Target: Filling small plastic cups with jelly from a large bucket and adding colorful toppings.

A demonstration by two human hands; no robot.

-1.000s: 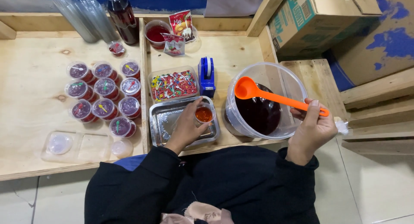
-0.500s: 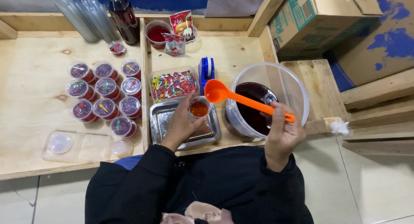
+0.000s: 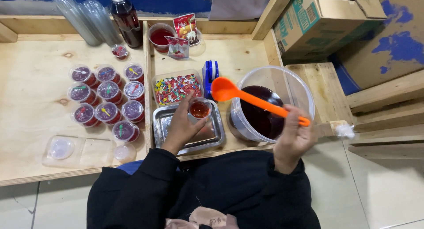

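Progress, judged from how things lie: ten small lidded cups with dark red filling stand grouped on the left part of the table, most with a coloured pick under the lid, plus one apart near the dark bottle. These count as finished. One small cup is in hand and looks roughly filled with red liquid; it has no lid yet. Loose clear lids lie on a clear sheet at the table's near left edge, so capping remains. The large clear bucket holds a good depth of dark liquid, so more filling is possible; a stack of empty clear cups lies at the far left.

My left hand: fingers curled partway around the small cup, gripping it by the side over the metal tray. The cup is upright, just above or resting on the tray; I cannot tell which.

My right hand: closed around the end of the orange ladle handle. The ladle bowl is raised over the bucket's left rim, just beside the small cup, not touching it. Whether the bowl carries liquid I cannot tell.

Nearby: a clear box of coloured picks behind the tray, a blue tape dispenser beside it, a cup of red liquid and two sachets further back.
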